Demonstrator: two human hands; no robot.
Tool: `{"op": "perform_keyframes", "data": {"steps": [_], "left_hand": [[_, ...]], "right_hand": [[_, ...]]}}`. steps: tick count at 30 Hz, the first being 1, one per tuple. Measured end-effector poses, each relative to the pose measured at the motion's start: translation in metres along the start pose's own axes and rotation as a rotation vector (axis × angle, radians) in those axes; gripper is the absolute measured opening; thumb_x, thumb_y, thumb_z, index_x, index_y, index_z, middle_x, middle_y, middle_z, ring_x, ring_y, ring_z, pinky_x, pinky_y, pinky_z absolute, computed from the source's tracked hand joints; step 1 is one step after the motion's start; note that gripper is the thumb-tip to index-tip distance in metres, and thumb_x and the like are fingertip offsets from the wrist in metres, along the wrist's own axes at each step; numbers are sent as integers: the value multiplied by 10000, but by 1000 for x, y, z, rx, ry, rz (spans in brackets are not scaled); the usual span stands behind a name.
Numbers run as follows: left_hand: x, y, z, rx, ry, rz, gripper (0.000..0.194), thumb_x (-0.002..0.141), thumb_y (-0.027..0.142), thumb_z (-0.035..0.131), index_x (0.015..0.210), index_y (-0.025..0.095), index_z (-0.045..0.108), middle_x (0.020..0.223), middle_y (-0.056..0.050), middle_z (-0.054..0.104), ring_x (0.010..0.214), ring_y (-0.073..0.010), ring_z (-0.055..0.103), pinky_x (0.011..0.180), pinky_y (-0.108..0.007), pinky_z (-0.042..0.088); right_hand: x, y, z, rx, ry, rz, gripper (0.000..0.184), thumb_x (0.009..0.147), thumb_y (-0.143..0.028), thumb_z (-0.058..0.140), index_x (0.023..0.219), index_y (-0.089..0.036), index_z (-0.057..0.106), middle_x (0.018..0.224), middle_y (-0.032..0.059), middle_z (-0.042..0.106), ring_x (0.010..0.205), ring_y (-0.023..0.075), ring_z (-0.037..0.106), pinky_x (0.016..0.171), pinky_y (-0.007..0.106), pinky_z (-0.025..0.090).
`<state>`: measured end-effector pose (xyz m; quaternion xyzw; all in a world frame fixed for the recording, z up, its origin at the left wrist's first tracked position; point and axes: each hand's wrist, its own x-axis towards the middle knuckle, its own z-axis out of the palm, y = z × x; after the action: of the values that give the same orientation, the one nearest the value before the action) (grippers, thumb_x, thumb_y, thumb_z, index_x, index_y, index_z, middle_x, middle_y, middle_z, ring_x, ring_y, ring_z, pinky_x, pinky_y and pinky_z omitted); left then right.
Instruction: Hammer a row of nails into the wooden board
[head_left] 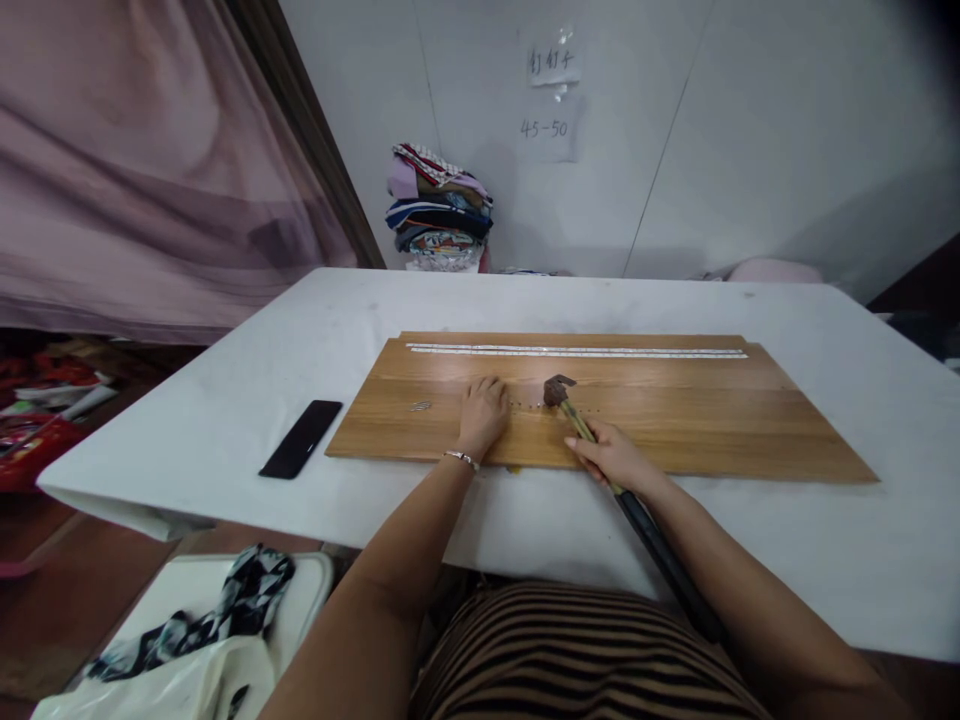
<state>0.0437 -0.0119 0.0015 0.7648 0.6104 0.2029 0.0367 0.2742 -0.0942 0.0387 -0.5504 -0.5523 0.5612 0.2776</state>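
My right hand (611, 455) is wrapped round the shaft of a claw hammer (579, 422). The hammer's rusty head (556, 390) is over the middle of a wooden board (697, 420), and its long black grip runs back under my forearm. Palm down, my left hand (484, 410) rests on the board left of the hammer head, fingers loosely laid on the wood. Between and beside the hands runs a row of small nails (531, 406) in the board, partly hidden by the hammer. A few loose nails (421, 406) lie on the board further left.
Two long white marked strips (577, 351) lie along the board's far side. A black phone (301, 438) is on the white table (225, 400), left of the board. Folded clothes (440, 210) are stacked beyond the table. A white stool (307, 580) with patterned cloth stands at lower left.
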Motion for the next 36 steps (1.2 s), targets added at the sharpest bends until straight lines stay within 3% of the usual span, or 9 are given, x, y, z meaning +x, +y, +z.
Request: {"op": "perform_keyframes", "data": {"steps": [36], "left_hand": [[0, 0, 0, 0, 3, 4, 245, 971, 197, 441, 1042, 208, 675, 1269, -92, 676, 1236, -240, 558, 1101, -420, 381]], "right_hand": [[-2, -5, -2, 15, -8, 10, 307, 811, -438, 661, 860, -234, 436, 448, -115, 442, 317, 75, 373, 337, 194, 295]]}}
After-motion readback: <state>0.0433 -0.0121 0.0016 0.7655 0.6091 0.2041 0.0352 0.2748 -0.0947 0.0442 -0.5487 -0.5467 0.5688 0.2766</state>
